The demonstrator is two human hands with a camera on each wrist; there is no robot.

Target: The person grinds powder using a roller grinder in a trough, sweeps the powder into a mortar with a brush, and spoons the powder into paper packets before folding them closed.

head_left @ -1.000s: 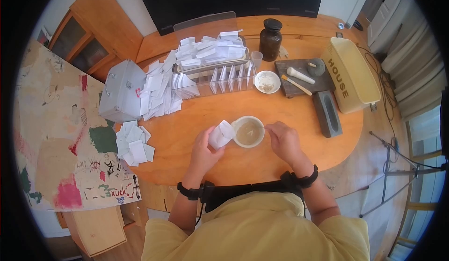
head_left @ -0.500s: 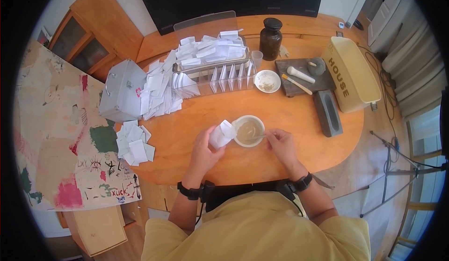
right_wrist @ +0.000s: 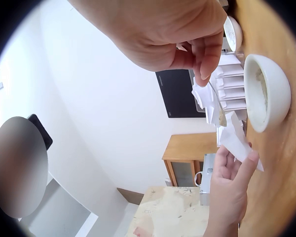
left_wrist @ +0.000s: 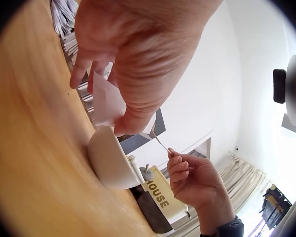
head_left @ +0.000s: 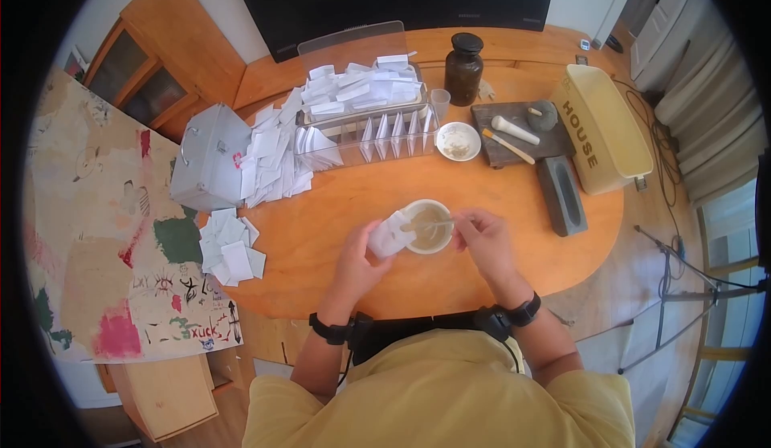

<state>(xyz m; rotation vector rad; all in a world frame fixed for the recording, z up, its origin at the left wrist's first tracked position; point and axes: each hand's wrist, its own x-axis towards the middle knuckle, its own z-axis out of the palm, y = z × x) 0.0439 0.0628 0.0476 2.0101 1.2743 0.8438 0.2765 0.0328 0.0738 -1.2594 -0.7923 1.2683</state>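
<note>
My left hand [head_left: 352, 265] holds a white paper packet [head_left: 387, 238], its open mouth turned towards the white bowl [head_left: 447, 242]. Between thumb and fingertips, my right hand [head_left: 491, 254] pinches a thin small spoon [head_left: 435, 222]. In the right wrist view, beige powder [right_wrist: 222, 117] sits on the spoon's tip, right at the packet's mouth. More powder lies in the bowl, which stands on the table just right of the packet. From the left wrist, the packet hides part of the spoon.
Folded packets fill a clear organizer [head_left: 353, 152] at the back, with a loose pile [head_left: 277, 155] beside it. A silver case [head_left: 210, 155] stands left. Behind the bowl are a small dish [head_left: 458, 142] and dark jar [head_left: 464, 71]; a stone trough [head_left: 561, 197] and yellow bin [head_left: 593, 155] stand right.
The spoon has come up out of the bowl and moved left to the packet's mouth. My left hand has brought the packet slightly right, over the bowl's left rim.
</note>
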